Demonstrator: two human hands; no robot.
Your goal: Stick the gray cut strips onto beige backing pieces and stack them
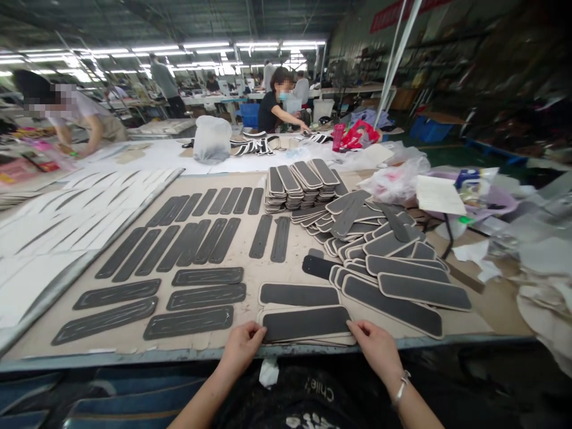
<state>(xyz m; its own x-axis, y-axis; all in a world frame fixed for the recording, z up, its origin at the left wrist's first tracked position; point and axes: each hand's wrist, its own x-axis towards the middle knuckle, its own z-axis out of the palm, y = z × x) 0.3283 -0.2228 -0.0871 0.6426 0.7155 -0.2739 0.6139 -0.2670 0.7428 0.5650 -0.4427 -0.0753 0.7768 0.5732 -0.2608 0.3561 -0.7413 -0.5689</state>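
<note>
A dark grey strip (306,323) with rounded corners lies on top of a slightly larger beige backing piece at the table's near edge. My left hand (243,345) pinches its left end between thumb and fingers. At the opposite end, my right hand (378,348), with a silver bracelet on the wrist, pinches the strip too. Just behind it lies another grey strip on a beige piece (299,295). To the left, rows of loose grey strips (187,322) with shiny streaks, which look like glue, lie spread over the table.
A messy heap of beige-edged strips (393,304) spreads to the right, with neat stacks (297,179) behind. White sheets (67,223) lie at left. Plastic bags (397,179) and a purple basin (496,202) stand at right. A co-worker (270,110) reaches across the table beyond.
</note>
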